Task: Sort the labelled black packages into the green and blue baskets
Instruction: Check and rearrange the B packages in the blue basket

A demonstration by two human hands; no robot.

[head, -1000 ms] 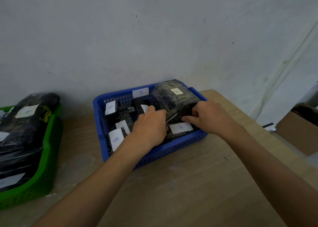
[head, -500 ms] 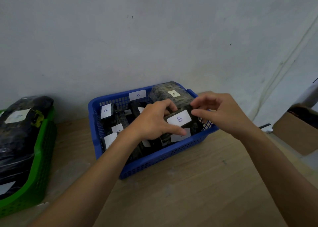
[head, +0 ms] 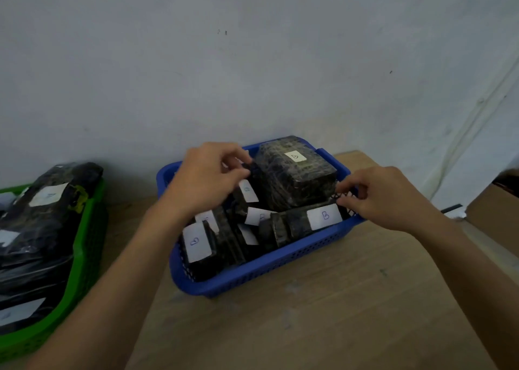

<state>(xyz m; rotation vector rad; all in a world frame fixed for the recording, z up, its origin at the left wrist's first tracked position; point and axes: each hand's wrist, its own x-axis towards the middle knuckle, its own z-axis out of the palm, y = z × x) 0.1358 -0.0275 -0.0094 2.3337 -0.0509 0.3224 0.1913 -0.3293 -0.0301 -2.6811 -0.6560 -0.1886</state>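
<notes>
**Both hands over the blue basket of B packages**

The left hand (head: 206,177) hangs over the back left part of the blue basket (head: 269,266), fingers curled inward with thumb and fingertips drawn close together just above an upright black package (head: 244,198) bearing a white label; whether it actually pinches that package cannot be told. The right hand (head: 379,195) sits at the basket's right rim, its fingers curled and its thumb and forefinger closed near the mesh wall, beside the flat package with the large B label (head: 314,219); contact with the package or the rim cannot be told apart.

Inside the blue basket, a big wrapped package (head: 295,179) marked B stands tallest at the back right, between the two hands. Lower down, several smaller black packages are packed on edge, one at the front left corner showing a B label (head: 198,242) facing up.

The blue basket rests on a pale wooden surface (head: 323,313), pushed near a grey wall (head: 252,61). Well to the left of the blue basket, a green basket (head: 84,251) on the same surface is heaped with black bagged packages (head: 42,229), the top one carrying a white label. Right of the blue basket, past the surface's edge, the corner of a cardboard box (head: 494,212) shows.
</notes>
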